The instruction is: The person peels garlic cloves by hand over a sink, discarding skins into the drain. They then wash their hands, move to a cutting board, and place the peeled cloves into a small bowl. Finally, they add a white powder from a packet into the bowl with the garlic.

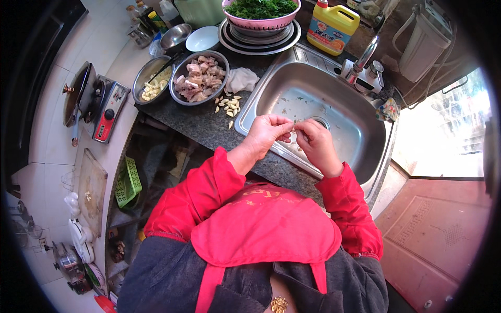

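Over the near rim of the steel sink (348,144), my left hand (266,131) and my right hand (316,141) meet at the fingertips. Both pinch a small item, perhaps a garlic clove, mostly hidden by the fingers. Left of the sink, several garlic cloves (231,105) are scattered on the dark stone counter (176,121), mostly pale with a few brownish ones. Thin scraps (299,111) lie on the sink floor around the drain (321,122). A crumpled white cloth (241,79) rests just behind the cloves.
A metal bowl of chopped raw meat (201,78) and another with pale pieces (154,90) and chopsticks stand left. Behind are a pink basket of greens (261,11) on stacked basins, a yellow detergent jug (332,29) and the faucet (362,62). A gas stove (111,111) stands farther left.
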{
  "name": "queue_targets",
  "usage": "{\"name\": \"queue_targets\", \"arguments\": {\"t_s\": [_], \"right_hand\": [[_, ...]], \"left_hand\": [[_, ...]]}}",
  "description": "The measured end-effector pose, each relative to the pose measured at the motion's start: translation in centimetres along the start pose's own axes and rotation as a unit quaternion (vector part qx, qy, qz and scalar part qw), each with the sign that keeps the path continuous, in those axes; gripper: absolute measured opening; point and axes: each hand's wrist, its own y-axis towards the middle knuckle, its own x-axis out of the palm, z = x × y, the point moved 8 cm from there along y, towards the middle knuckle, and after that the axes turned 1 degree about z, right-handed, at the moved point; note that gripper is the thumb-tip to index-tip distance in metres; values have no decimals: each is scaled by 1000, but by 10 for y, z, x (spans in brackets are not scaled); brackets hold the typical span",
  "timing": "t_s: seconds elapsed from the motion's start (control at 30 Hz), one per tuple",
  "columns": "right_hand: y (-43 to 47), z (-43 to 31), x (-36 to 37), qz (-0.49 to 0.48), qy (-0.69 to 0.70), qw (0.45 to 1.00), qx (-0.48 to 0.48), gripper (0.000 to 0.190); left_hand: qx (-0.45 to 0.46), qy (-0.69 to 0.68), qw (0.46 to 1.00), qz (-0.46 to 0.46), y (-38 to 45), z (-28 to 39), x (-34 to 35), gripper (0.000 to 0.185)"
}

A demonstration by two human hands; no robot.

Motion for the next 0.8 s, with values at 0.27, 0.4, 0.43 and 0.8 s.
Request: {"name": "queue_targets", "arguments": {"t_s": [0.27, 0.4, 0.43, 0.8], "right_hand": [[-4, 29, 2, 33, 126, 981, 142, 7], [-8, 46, 11, 26, 167, 969, 179, 4], [-7, 46, 12, 28, 168, 969, 178, 5], [-2, 53, 11, 51, 329, 909, 252, 14]], "left_hand": [[-22, -86, 993, -72, 1, -2, 11, 18], [21, -42, 997, -63, -1, 11, 14, 22], [31, -26, 997, -62, -1, 13, 14, 22], [-41, -101, 992, -71, -2, 12, 7, 19]]}}
